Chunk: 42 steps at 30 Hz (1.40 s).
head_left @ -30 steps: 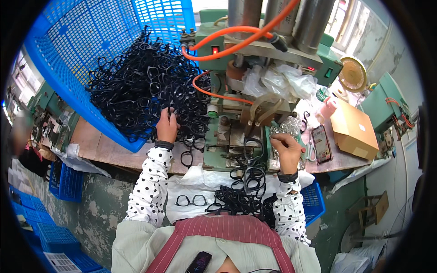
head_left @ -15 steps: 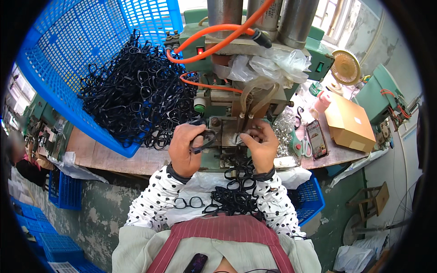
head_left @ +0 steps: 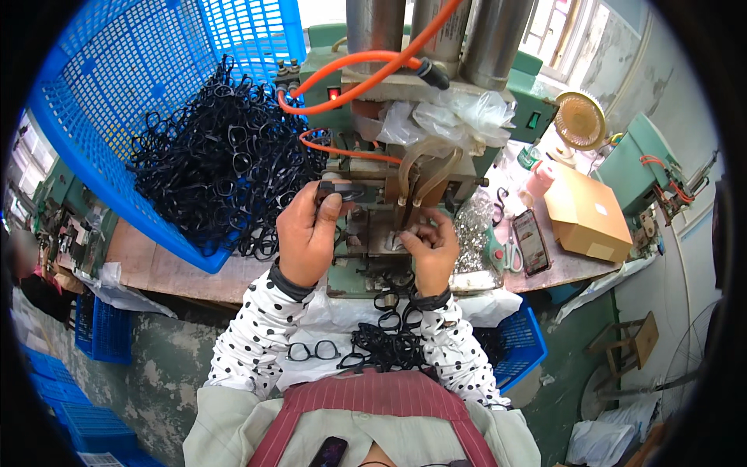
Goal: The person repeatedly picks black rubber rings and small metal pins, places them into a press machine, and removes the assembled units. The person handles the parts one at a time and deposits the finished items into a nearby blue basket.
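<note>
Black eyeglass frame (head_left: 340,189) was before the green press (head_left: 342,282) with its looping orange hose (head_left: 432,31), a phone (head_left: 532,244) and cardboard box (head_left: 587,206) rightward, a blue basket (head_left: 93,156) heaped with dark frames (head_left: 226,163) leftward, the left hand (head_left: 306,237) clasping that single frame, the right hand (head_left: 430,247) narrowly curled, its hold unclear.

Through the head camera I'm looking into a factory workshop for eyewear: a green press (head_left: 412,87) with steel cylinders (head_left: 437,39) and orange tubing (head_left: 350,58) stands on a workbench (head_left: 171,268), beside a blue plastic basket (head_left: 101,109) heaped with black eyeglass frames (head_left: 226,163). I see another green machine (head_left: 638,159) to the right, blue crates (head_left: 93,416) and a patchily worn floor (head_left: 175,350).
</note>
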Tool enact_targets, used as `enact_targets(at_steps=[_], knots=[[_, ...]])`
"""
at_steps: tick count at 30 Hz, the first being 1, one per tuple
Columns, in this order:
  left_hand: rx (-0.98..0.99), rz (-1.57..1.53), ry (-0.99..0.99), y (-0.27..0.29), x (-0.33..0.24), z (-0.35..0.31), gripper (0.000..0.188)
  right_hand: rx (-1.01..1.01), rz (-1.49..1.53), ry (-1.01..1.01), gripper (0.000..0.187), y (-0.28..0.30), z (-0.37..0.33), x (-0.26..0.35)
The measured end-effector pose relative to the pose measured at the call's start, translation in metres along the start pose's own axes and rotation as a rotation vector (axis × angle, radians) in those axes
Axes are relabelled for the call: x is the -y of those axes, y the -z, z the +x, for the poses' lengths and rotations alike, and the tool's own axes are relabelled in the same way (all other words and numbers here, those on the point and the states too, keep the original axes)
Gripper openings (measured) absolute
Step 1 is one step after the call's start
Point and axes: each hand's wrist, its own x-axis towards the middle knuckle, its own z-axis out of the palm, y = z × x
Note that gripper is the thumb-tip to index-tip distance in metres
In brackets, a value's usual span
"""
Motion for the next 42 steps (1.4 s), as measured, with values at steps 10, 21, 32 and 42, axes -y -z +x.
enact_targets(at_steps=[10,21,32,42], knots=[[0.016,-0.037,-0.014,0.001,0.003,-0.001,0.023,-0.011,-0.215,0.059,0.048,-0.01,0.001,0.007],[0.001,-0.02,-0.014,0.0,0.003,-0.001,0.021,-0.015,-0.036,0.055,0.049,-0.008,-0.004,0.007],[0.189,0.336,-0.607,-0.008,0.005,-0.021,0.037,-0.003,-0.05,0.104,0.057,-0.007,0.002,0.002],[0.564,0.196,-0.702,-0.044,0.045,-0.061,0.053,-0.301,-1.032,0.308,0.039,0.11,0.047,-0.017]])
